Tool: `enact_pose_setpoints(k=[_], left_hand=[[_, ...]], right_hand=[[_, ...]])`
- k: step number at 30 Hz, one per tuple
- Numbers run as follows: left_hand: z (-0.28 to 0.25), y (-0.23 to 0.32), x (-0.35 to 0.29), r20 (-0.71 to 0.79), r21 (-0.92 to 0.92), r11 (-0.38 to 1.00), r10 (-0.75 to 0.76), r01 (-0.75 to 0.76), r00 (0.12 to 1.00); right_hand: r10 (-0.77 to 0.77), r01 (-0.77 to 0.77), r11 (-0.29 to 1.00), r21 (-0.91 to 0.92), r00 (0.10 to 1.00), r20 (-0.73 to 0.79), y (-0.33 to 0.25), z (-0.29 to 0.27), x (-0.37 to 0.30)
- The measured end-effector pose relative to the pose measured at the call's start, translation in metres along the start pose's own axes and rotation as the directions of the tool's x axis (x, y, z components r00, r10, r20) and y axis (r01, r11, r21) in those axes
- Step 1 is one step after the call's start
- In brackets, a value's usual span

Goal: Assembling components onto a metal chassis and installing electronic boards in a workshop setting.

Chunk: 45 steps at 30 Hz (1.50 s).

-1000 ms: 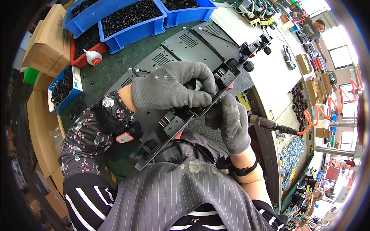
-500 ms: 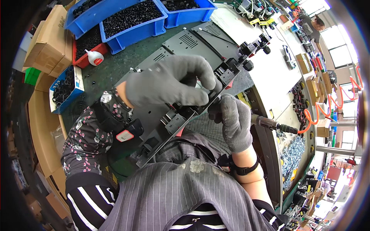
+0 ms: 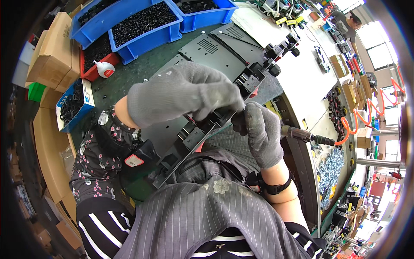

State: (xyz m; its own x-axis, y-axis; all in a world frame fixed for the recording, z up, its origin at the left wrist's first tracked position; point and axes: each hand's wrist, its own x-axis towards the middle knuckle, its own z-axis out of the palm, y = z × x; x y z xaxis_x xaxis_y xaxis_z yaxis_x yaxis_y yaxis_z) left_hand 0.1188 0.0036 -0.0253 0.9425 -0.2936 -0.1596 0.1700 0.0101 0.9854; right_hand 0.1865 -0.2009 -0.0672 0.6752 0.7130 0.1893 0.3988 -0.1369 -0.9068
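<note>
A grey sheet-metal panel [image 3: 211, 62] with rows of vent slots lies slanted in front of me. Black plastic fittings [image 3: 192, 137] run along its near edge. Over that edge, my gloved left hand [image 3: 185, 95] is closed, its fingertips pressed together and almost touching the right hand. Whatever they pinch is hidden. My gloved right hand [image 3: 264, 136] is curled around a slim air tool [image 3: 297, 134], whose rear end sticks out toward the right with an orange coiled hose [image 3: 345, 129] on it. The tool's front end is covered by my fingers.
Blue bins [image 3: 146, 32] of small black parts stand at the back left, beside a red bin [image 3: 98, 71] and a white squeeze bottle [image 3: 104, 69]. Cardboard boxes [image 3: 54, 54] line the left. At far right, another person [image 3: 345, 26] is by the benches. Silvery small parts [image 3: 331, 172] lie at right.
My left hand has turned and drawn its fingers together, coming closer to the right hand. The right hand with the air tool has hardly moved.
</note>
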Motion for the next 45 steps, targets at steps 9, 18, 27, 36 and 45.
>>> enact_pose_setpoints(k=[9,18,27,36,45], left_hand=[[-0.002,0.009,-0.01,0.012,-0.071,0.996,-0.044,0.045,0.999],[0.014,-0.004,0.01,-0.171,0.074,0.984,-0.147,0.162,0.974],[0.012,0.0,0.005,-0.15,-0.074,0.996,-0.059,0.049,0.987],[0.012,-0.003,0.013,-0.119,-0.016,0.995,-0.101,0.099,0.988],[0.015,-0.004,0.013,-0.118,-0.106,0.985,-0.15,0.138,0.982]], right_hand=[[-0.101,0.097,0.994,-0.046,0.99,-0.096,0.003,0.005,-0.006],[-0.276,0.159,0.838,-0.522,0.949,-0.154,-0.008,-0.003,-0.007],[-0.197,0.144,0.921,-0.362,0.974,-0.113,0.001,-0.013,-0.011],[0.085,-0.079,0.978,0.196,0.996,-0.023,-0.002,-0.001,-0.004],[-0.373,0.264,0.767,-0.584,0.925,-0.073,-0.005,-0.011,0.001]])
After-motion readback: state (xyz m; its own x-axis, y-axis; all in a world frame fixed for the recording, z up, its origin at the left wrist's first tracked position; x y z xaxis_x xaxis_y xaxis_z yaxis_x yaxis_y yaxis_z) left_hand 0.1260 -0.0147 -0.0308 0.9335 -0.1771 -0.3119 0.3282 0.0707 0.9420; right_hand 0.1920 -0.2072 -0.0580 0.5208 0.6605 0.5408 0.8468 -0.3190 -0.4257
